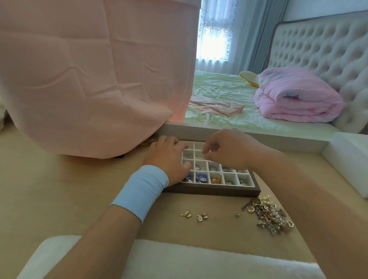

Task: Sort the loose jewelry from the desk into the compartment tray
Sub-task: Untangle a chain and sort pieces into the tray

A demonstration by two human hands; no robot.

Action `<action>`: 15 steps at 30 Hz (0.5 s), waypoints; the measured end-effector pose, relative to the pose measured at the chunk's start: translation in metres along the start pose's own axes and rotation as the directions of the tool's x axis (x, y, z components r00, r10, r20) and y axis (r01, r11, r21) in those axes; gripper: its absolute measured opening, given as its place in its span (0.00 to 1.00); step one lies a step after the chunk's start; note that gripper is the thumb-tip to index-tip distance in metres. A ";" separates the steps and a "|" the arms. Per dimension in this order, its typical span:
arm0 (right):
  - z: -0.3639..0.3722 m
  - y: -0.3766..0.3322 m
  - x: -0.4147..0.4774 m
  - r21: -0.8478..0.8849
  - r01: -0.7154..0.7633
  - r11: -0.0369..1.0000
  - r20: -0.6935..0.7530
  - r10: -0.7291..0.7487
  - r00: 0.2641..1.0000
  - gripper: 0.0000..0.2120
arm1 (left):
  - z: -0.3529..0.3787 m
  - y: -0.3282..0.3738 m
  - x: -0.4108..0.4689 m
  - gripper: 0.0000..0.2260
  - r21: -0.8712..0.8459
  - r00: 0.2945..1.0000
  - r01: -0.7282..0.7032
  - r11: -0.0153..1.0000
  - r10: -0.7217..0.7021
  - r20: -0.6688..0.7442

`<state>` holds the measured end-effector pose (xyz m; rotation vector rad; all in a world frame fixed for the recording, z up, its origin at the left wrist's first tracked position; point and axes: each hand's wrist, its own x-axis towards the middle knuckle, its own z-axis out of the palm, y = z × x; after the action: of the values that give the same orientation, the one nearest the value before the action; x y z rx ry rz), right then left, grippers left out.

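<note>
A dark wooden compartment tray (214, 191) with white cells lies on the desk; several near cells hold jewelry, including blue pieces (202, 178) and a gold piece (216, 179). My left hand (167, 159), with a light blue wristband, rests flat on the tray's left side. My right hand (225, 149) hovers over the far cells with fingertips pinched together; whether a small piece sits between them is hidden. A pile of loose jewelry (267, 214) lies right of the tray's front. Two small gold charms (194, 215) lie in front of it.
A large pink fabric cover (93, 70) hangs over something at the left, touching the desk just behind the tray. A white foam block (356, 163) stands at the right. A white padded edge (172, 264) runs along the near side. A bed lies beyond.
</note>
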<state>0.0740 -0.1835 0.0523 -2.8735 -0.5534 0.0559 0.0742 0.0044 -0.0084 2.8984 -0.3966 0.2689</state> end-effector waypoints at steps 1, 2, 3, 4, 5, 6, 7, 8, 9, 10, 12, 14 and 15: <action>-0.003 0.005 -0.012 0.020 0.003 1.000 0.000 -0.003 1.000 0.07 | -0.004 0.008 -0.002 0.21 0.009 0.999 -0.036 0.999 0.036 -0.033; -0.006 0.012 -0.024 0.039 0.003 0.999 0.003 -0.003 1.000 0.06 | -0.008 0.018 -0.004 0.19 -0.007 0.995 -0.077 0.997 0.077 -0.064; -0.009 0.018 -0.036 0.058 0.004 0.998 0.004 -0.004 1.000 0.05 | -0.012 0.028 -0.008 0.16 -0.042 0.989 -0.124 0.991 0.120 -0.087; -0.011 0.025 -0.047 0.073 0.000 0.997 0.006 -0.001 1.000 0.03 | -0.015 0.039 -0.013 0.13 -0.087 0.982 -0.168 0.982 0.159 -0.099; -0.012 0.031 -0.058 0.084 -0.007 0.996 0.015 0.006 1.000 0.03 | -0.019 0.050 -0.019 0.10 -0.133 0.977 -0.203 0.970 0.191 -0.100; -0.013 0.036 -0.068 0.090 -0.017 0.996 0.034 0.014 0.999 0.02 | -0.021 0.060 -0.026 0.08 -0.170 0.973 -0.225 0.959 0.213 -0.083; -0.013 0.040 -0.077 0.089 -0.027 0.996 0.058 0.022 0.998 0.02 | -0.023 0.069 -0.032 0.07 -0.189 0.971 -0.239 0.952 0.232 -0.056; -0.012 0.044 -0.084 0.083 -0.037 0.996 0.081 0.030 0.996 0.02 | -0.023 0.078 -0.036 0.07 -0.187 0.968 -0.248 0.950 0.249 -0.021; -0.010 0.047 -0.090 0.074 -0.049 0.996 0.098 0.042 0.994 0.02 | -0.023 0.085 -0.040 0.07 -0.170 0.965 -0.256 0.952 0.262 0.014; -0.008 0.049 -0.095 0.061 -0.059 0.996 0.109 0.052 0.993 0.03 | -0.022 0.091 -0.042 0.07 -0.148 0.961 -0.261 0.954 0.271 0.052; -0.004 0.052 -0.101 0.050 -0.058 0.997 0.115 0.052 0.992 0.04 | -0.018 0.101 -0.046 0.08 -0.086 0.951 -0.274 0.958 0.283 0.128; -0.001 0.054 -0.104 0.035 -0.044 0.998 0.101 0.040 0.994 0.04 | -0.012 0.108 -0.052 0.10 -0.012 0.944 -0.294 0.956 0.292 0.150; 0.000 0.054 -0.105 0.015 -0.037 0.999 0.089 0.036 0.995 0.03 | -0.008 0.111 -0.055 0.11 0.013 0.945 -0.299 0.954 0.295 0.138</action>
<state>-0.0040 -0.2714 0.0403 -2.8762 -0.5140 0.1944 -0.0104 -0.0852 0.0076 2.8909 -0.8641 0.1245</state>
